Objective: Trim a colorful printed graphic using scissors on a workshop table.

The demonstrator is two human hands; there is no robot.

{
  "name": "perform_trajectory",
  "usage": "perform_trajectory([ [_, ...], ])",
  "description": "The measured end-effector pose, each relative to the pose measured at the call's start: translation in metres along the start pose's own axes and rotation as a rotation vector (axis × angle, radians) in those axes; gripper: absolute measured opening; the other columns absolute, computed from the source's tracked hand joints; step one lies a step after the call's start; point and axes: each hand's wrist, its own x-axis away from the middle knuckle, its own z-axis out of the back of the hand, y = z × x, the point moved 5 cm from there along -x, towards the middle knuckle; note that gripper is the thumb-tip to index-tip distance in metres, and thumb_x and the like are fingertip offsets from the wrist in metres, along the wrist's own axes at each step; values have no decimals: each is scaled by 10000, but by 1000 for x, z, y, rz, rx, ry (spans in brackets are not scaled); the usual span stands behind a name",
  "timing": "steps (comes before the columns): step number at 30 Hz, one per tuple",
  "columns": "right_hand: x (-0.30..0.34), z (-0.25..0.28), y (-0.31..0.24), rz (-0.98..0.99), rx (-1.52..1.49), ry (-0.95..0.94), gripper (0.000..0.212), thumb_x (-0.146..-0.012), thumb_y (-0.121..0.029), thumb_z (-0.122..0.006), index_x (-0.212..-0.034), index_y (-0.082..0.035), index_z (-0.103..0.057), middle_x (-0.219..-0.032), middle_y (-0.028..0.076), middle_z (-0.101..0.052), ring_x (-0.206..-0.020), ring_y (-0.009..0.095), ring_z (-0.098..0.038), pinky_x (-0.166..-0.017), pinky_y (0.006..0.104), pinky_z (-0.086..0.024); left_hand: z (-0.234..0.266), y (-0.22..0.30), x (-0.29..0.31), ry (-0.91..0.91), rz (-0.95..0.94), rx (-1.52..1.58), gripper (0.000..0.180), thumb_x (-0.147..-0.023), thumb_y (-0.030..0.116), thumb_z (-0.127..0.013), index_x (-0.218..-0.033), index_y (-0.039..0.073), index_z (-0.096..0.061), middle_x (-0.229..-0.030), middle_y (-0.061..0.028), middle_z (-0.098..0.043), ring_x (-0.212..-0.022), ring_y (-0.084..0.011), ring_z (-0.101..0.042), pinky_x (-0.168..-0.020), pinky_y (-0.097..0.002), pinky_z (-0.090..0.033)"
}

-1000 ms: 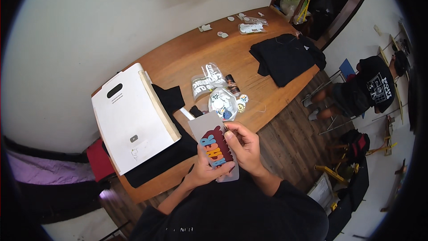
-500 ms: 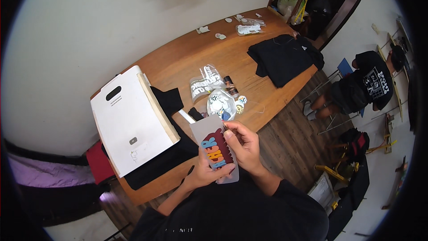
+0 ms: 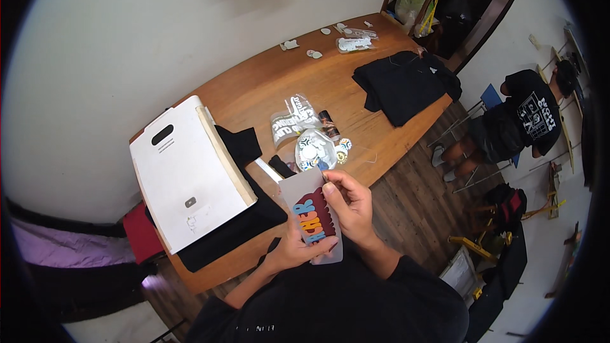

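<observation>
Fingers: those of the right hand (image 3: 348, 206) are pinched together at the top right corner of a pale sheet (image 3: 312, 216); those of the left hand (image 3: 293, 249) are clamped on the sheet's lower edge, thumb on the front, the rest hidden behind it.
Sheet: pale grey backing with a colourful lettered graphic (image 3: 314, 218) in blue, orange and dark red; held tilted just above the near edge of the table (image 3: 267, 82), in front of the person's chest.
Just beyond the hands: a heap of small round printed pieces in clear wrap (image 3: 314, 148), and a clear bag with white lettering (image 3: 293, 119) a little further back.
Left of the hands: a white flat press (image 3: 187, 174) with a dark slot handle, resting on black cloth (image 3: 241, 219) that spreads to the table's front edge.
Far side: a folded black garment (image 3: 403, 82) at the right end of the table; small white cut-outs (image 3: 352, 43) scattered near the wall.
Beyond the table: a shelf (image 3: 422, 0) with bags by the wall, and another person in a black printed shirt (image 3: 524, 117) seated on a blue chair (image 3: 490, 97) over the wooden floor (image 3: 413, 209).
</observation>
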Motion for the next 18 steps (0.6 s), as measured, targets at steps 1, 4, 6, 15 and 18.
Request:
perform_trajectory([
  [1,0,2,0,-11,9,18,230,-917,-107,-538,-1083,51,-553,-890,23,-594,-773,41,-543,-685,181,-442,-1,0,0,-1,0,0,501,-800,-6,-650,-1155,12,-297,-840,-66,-575,-638,-107,-615,-544,-221,-515],
  [4,-3,3,-4,-2,17,37,226,-919,-117,-535,-1068,51,-557,-869,15,-584,-745,33,-515,-665,170,-414,-7,-2,0,1,79,25,461,-808,11,-650,-1135,20,-325,-798,-66,-577,-596,-99,-594,-452,-205,-466],
  [6,-6,3,-7,17,14,34,217,-921,-122,-533,-1052,48,-560,-856,13,-574,-712,24,-500,-619,160,-402,-9,-1,1,47,46,56,437,-808,14,-651,-1117,18,-342,-792,-67,-577,-595,-98,-593,-442,-202,-458],
  [15,-13,17,13,-109,-146,-47,254,-962,-194,-436,-1070,23,-511,-755,18,-469,-538,22,-343,-431,152,-266,11,-5,0,33,25,-30,561,-805,2,-648,-1170,37,-223,-843,-83,-578,-574,-107,-594,-434,-214,-468],
  [18,-10,17,22,-145,-120,-105,276,-972,-210,-412,-1090,22,-503,-754,26,-468,-530,36,-352,-424,155,-275,17,-1,1,133,20,-14,559,-805,2,-650,-1155,43,-216,-836,-87,-576,-572,-112,-596,-442,-212,-475],
])
